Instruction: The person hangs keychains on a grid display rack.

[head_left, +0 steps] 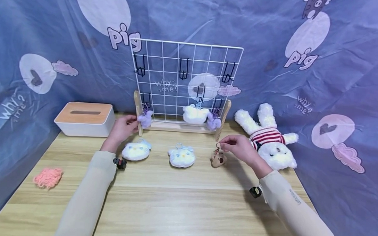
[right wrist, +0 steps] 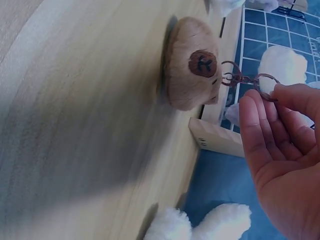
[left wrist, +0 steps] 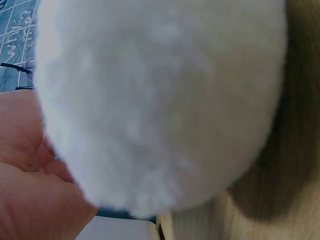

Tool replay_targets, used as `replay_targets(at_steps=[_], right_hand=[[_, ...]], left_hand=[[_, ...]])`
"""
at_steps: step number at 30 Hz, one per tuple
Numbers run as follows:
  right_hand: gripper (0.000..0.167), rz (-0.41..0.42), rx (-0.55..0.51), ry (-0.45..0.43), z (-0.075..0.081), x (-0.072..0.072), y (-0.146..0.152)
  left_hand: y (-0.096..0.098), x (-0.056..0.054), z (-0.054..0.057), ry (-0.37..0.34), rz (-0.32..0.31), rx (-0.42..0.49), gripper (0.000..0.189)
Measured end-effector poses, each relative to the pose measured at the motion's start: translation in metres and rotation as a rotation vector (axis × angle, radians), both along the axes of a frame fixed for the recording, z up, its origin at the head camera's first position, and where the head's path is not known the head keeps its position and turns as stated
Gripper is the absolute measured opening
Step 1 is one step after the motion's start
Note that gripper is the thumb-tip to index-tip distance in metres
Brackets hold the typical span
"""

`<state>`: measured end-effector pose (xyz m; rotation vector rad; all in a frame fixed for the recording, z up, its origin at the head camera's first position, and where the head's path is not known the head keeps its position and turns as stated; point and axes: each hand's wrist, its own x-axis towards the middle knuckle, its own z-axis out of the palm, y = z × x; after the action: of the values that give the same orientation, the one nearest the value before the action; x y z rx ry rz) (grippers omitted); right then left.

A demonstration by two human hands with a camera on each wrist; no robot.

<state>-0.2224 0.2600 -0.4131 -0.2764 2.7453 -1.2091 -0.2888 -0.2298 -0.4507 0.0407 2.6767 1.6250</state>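
My right hand (head_left: 238,147) pinches the metal ring of a brown bear plush keychain (right wrist: 192,62) between thumb and finger. The bear hangs from the ring, low over the table. At the rack's left post, my left hand (head_left: 123,129) has its fingertips at the edge of a purple plush keychain (head_left: 145,118) that hangs by a black hook; whether they pinch it is hidden. A white cat-face plush keychain (head_left: 136,151) lies below that hand and fills much of the left wrist view. Another white cat-face plush (head_left: 182,156) lies mid-table.
A white wire grid rack (head_left: 169,84) on wooden feet bears black hooks, a white plush (head_left: 195,114) and a second purple plush (head_left: 214,121). A tissue box (head_left: 85,124) and pink yarn (head_left: 48,178) are left; a white stuffed toy (head_left: 273,155) lies right.
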Motion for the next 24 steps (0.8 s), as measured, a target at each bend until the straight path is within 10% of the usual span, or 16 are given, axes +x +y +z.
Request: replay_targets(at_steps=[24], right_hand=[[0.02, -0.003, -0.006, 0.078, 0.048, 0.009, -0.008]], left_hand=[[0.001, 0.001, -0.002, 0.048, -0.003, -0.014, 0.041]])
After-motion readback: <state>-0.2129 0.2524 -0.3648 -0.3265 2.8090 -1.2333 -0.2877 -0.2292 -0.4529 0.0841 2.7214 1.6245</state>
